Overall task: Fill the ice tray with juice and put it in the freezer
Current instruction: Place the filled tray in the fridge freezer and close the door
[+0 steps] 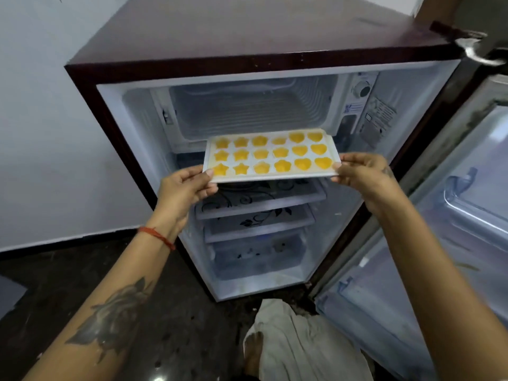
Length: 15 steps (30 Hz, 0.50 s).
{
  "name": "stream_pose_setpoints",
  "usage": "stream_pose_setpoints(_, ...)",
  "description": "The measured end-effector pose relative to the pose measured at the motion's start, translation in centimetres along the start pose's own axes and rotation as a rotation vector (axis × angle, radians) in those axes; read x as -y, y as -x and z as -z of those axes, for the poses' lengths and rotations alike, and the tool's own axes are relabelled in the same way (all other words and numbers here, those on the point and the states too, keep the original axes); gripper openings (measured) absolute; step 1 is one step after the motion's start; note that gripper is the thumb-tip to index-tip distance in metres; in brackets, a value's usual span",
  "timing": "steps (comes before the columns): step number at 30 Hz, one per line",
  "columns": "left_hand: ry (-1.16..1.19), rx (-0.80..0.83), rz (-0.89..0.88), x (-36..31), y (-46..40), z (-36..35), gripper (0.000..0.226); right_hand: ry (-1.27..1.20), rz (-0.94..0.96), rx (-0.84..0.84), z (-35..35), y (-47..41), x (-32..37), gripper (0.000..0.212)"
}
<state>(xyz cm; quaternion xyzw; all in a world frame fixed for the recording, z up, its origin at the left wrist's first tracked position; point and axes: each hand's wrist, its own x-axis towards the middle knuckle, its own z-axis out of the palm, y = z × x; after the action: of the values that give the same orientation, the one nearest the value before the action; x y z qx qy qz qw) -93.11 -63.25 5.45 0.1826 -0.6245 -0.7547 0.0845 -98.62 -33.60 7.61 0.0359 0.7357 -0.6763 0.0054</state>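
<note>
Gripping with my left hand (183, 188), I am holding the left end of the juice-filled ice tray (270, 176), level before the open freezer compartment (247, 105); my right hand (362, 176) is pinching its right end.

Bare forearms; red thread bracelet (158, 237) on left wrist, dark tattoo (115, 312) lower left, small tattoo (388, 171) right wrist.

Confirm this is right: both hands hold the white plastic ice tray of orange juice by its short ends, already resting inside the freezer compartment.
Wrong on one count: the head view shows the white plastic ice tray in front of the freezer compartment, not inside. The left hand and right hand do hold its short ends.
</note>
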Motion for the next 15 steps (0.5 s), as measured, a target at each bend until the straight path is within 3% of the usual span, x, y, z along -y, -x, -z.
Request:
stream_pose_setpoints(5,0.063,-0.035,-0.018,-1.8,-3.8,-0.7,0.034,-0.002,0.046,0.011,-1.9,-4.9,2.4,0.009)
stream_pose_setpoints(10,0.107,-0.023,0.001,-2.1,-7.4,-1.7,0.028,-0.093,-0.024,-0.020,-3.8,-9.3,2.8,0.021)
stream_pose_setpoints(15,0.088,-0.102,0.016,-1.5,-10.0,-3.1,0.034,-0.112,-0.064,-0.002,-5.0,-13.4,2.1,0.015)
